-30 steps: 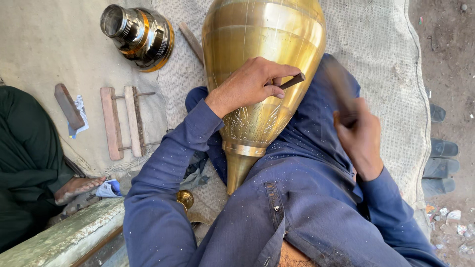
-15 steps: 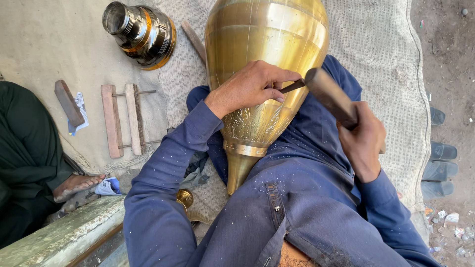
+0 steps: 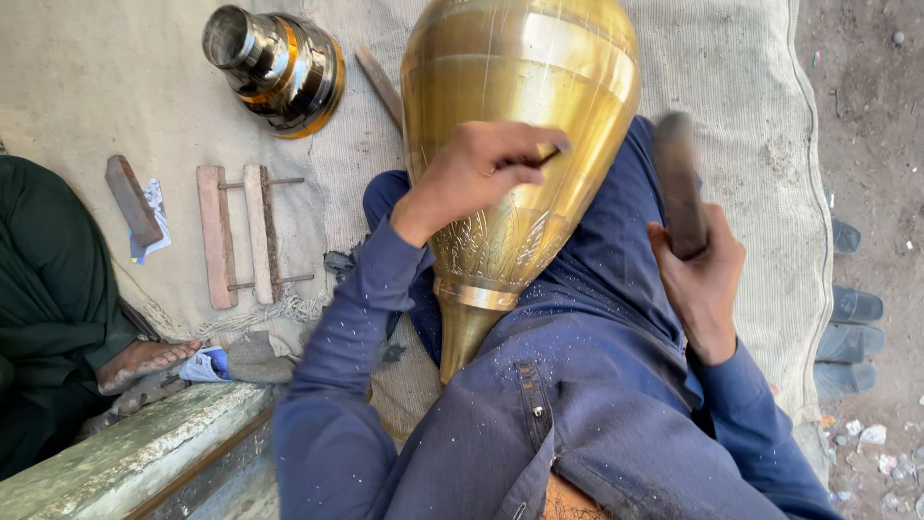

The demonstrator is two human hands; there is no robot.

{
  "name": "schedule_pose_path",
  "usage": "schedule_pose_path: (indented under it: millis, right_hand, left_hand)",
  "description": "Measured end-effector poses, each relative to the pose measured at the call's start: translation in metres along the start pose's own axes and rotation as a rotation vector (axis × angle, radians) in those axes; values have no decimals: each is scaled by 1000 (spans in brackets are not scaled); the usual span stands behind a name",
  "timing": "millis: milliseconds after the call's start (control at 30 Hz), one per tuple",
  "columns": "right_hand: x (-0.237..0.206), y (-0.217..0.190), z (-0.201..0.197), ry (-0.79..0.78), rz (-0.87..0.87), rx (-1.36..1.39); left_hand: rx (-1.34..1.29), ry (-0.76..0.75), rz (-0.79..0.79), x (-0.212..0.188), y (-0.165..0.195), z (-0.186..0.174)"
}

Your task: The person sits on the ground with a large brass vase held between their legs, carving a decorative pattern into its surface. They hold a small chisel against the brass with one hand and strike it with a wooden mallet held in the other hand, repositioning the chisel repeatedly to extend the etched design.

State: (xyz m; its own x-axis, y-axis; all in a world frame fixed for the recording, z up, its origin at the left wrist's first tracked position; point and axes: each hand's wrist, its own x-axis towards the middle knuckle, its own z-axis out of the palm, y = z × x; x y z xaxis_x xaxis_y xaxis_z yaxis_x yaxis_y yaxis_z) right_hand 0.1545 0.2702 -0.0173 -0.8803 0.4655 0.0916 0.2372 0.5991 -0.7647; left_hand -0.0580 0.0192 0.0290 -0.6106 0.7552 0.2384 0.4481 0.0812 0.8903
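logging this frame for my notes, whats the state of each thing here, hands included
brass vase: lying across the lap, narrow neck toward the person, partly engraved
left hand: resting on the vase, fingers closed on a small chisel
right hand: gripping a mallet, raised off the chisel, blurred
dark metal vessel: lying on its side on the mat
wooden frame: flat on the mat, untouched

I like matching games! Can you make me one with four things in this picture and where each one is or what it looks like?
Things:
1. big brass vase
2. wooden mallet
3. shiny metal pot
4. thin chisel

Descriptions:
A. lying on the cloth mat, top left
B. pinched in the left hand
C. golden, resting across the lap
D. gripped in the right hand, blurred

Pairs: 1-C, 2-D, 3-A, 4-B
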Motion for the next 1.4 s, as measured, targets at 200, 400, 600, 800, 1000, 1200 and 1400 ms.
schedule_pose_path:
  millis: [200, 400, 600, 800, 1000, 1200, 1400]
  right_hand:
    - [3, 12, 15, -147, 110, 285]
    - [18, 10, 17, -237, 172, 210]
    - [25, -12, 8, -249, -111, 100]
    - [47, -39, -7, -282, -266, -109]
    - [94, -95, -31, -323, -457, -177]
    - [129, -175, -54, -298, -861, -452]
    - [131, -210, -43, -229, -1057, -774]
  left_hand:
    - [-276, 658, -31, -33, -13, 4]
    - [-331, 789, -102, -46, -12, 38]
    - [-304, 764, -184, -42, -11, 39]
    - [-196, 735, -183, -44, -9, 40]
    - [-198, 706, -196, -44, -12, 41]
    - [-147, 731, -195, -41, -16, 45]
    - [-126, 746, -224, -42, -18, 49]
